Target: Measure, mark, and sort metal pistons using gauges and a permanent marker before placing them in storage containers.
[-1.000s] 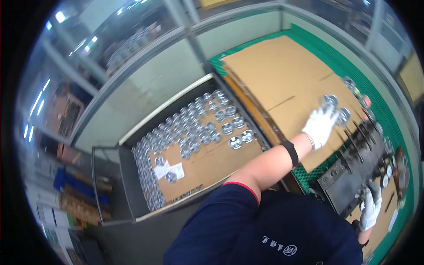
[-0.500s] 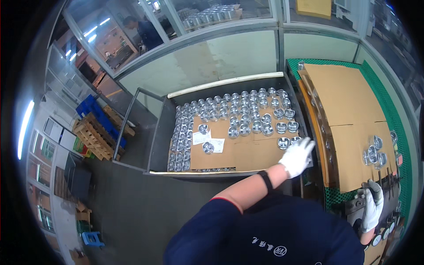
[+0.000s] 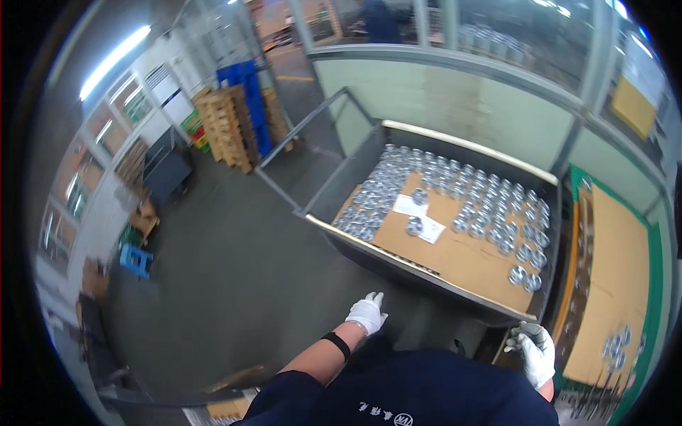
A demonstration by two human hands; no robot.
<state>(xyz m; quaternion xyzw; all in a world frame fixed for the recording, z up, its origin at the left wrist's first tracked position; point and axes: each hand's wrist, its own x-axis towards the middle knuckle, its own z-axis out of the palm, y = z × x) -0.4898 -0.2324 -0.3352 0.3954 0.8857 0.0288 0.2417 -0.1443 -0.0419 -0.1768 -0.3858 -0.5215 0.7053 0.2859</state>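
My left hand (image 3: 368, 314), in a white glove, hangs over the grey floor in front of the bin, fingers apart and nothing in it. My right hand (image 3: 534, 353), also gloved, with greyish fingertips, is beside the bin's near right corner. Its fingers are curled in; anything between them cannot be made out. Many shiny metal pistons (image 3: 474, 213) stand in rows on brown cardboard (image 3: 462, 257) inside the dark bin (image 3: 455, 285). Two pistons stand at its near right corner, the nearest one (image 3: 532, 282) close to the wall. White paper sheets (image 3: 431, 229) lie by two separate pistons.
Right of the bin is a bench with green matting (image 3: 654, 284), a cardboard sheet (image 3: 619, 263) and several pistons (image 3: 615, 348). An open metal frame (image 3: 284, 186) sticks out at the bin's left. Wooden pallets (image 3: 226, 128) and a blue stool (image 3: 135, 260) stand further left.
My view has swung left. My left hand has left the pistons at the bin's near right corner and is now over the floor. My right hand has moved off the gauge area toward the bin.
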